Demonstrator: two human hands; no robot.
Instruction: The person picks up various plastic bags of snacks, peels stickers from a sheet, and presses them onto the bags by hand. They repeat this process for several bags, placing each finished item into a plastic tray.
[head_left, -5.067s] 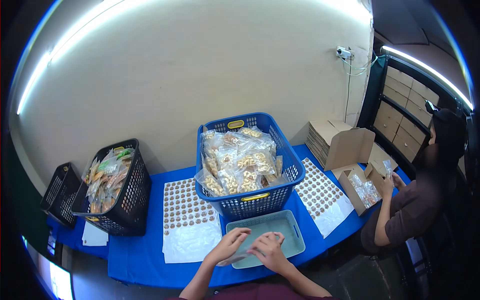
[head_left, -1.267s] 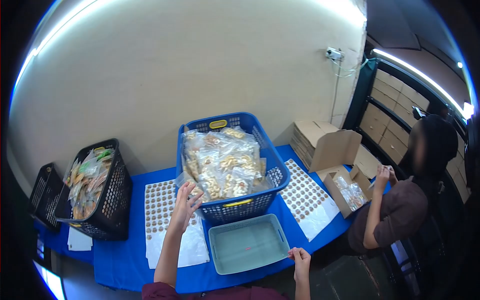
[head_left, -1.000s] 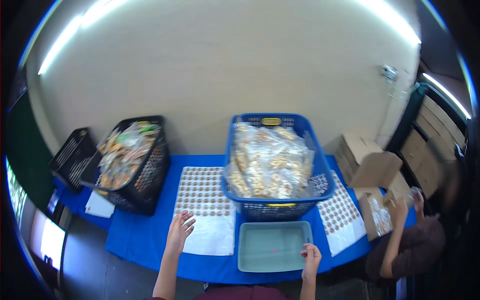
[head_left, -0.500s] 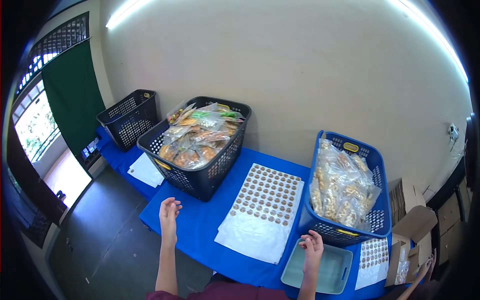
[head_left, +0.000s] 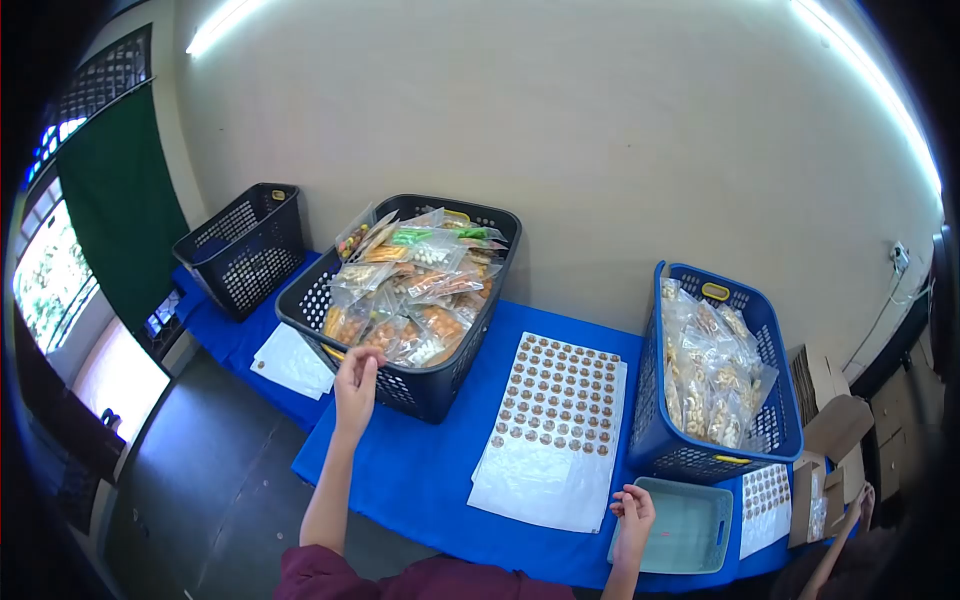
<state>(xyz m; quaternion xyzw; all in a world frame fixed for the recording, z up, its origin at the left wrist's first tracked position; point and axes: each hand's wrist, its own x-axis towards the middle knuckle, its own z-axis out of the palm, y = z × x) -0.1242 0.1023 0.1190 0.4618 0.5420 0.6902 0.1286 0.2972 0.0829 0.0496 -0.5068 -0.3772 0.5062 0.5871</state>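
Note:
Raised at the front side of a black basket point(head_left: 430, 385) is my left hand point(head_left: 356, 385), its fingers curled with thumb and fingertips close together; what they hold, if anything, is too small to name. Clear packets of snacks point(head_left: 415, 275) fill that basket. My right hand point(head_left: 634, 508) hovers near the left edge of a pale green tray point(head_left: 685, 525), fingers bent and loosely apart, nothing visible in them. Between the hands lie white sheets with rows of round brown stickers point(head_left: 555, 400). A blue basket point(head_left: 650, 430) behind the tray holds packets of pale snacks point(head_left: 710, 370).
A blue cloth point(head_left: 400, 465) covers the table. Another black basket point(head_left: 250, 250) and white sheets point(head_left: 290, 360) are at the left. More stickers point(head_left: 765, 500), cardboard boxes point(head_left: 840, 440) and another person's hand point(head_left: 862, 508) are at the right.
My left hand has moved right and up, closer to the black basket's front. My right hand sits slightly lower, by the tray's left edge. The view has shifted a little.

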